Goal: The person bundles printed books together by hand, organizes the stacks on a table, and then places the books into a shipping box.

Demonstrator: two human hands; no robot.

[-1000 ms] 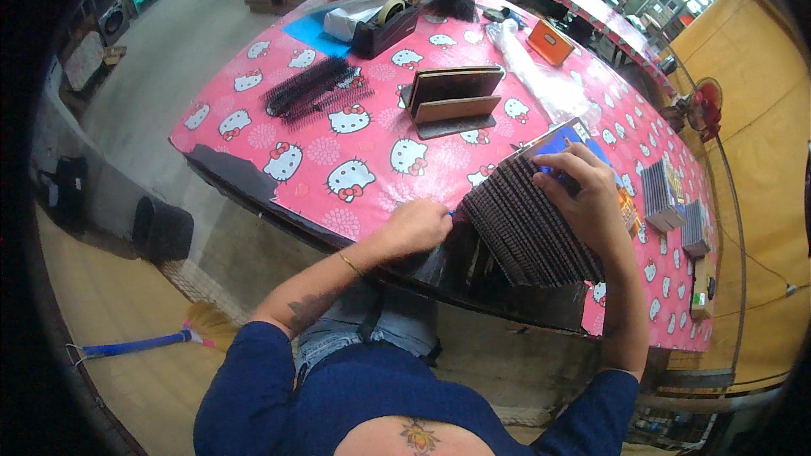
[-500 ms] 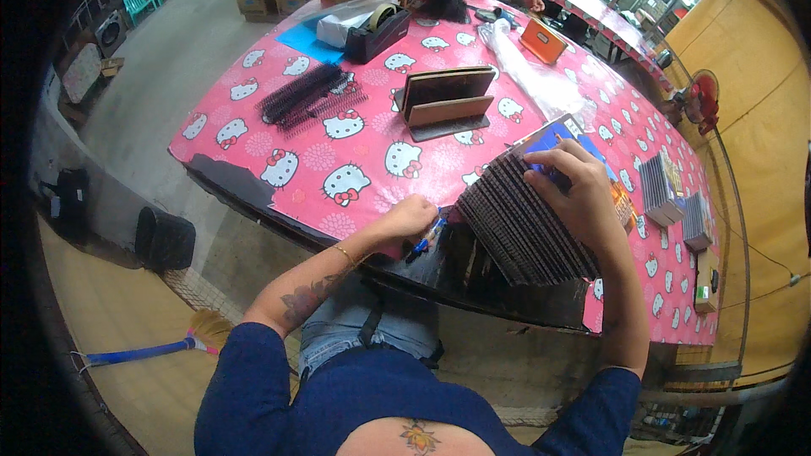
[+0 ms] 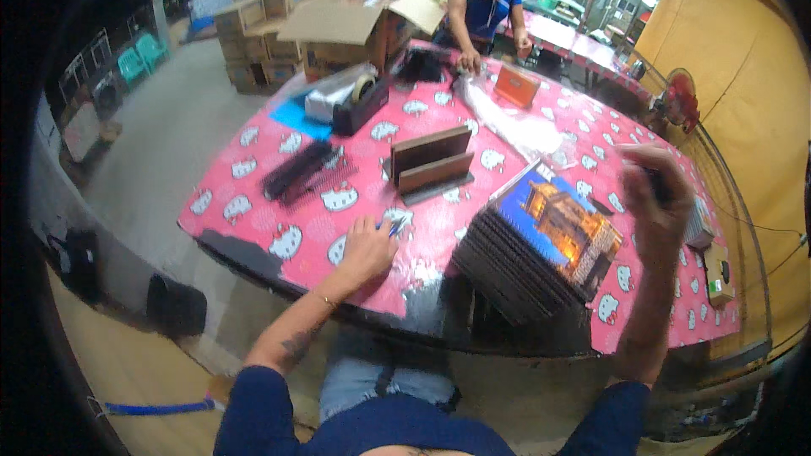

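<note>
My left hand (image 3: 369,249) rests on the pink patterned tablecloth, its fingers closed around a small blue, pen-like thing (image 3: 394,226) whose tip pokes out. To the right, at the table's near edge, sits a tall leaning stack of dark-edged boards (image 3: 517,274). A picture of a lit building under a blue sky (image 3: 562,224) covers its top. My right hand (image 3: 659,186) is raised beyond the stack's right side, apart from it. Motion smears its curled fingers, so I cannot tell whether anything is in them. Ahead of my left hand stands a brown slotted holder (image 3: 432,165).
Black bristly strips (image 3: 296,171) lie left of the holder. Behind are a tape dispenser (image 3: 361,108), an open carton (image 3: 338,25), clear plastic (image 3: 524,131) and an orange box (image 3: 516,86). A co-worker's hand (image 3: 470,59) reaches the far edge. More stacked boards (image 3: 699,226) stand right.
My right hand has left the stack's top and moved right. My left hand has shifted left and farther onto the table, beside the blue thing. The view has tilted up, showing more of the co-worker.
</note>
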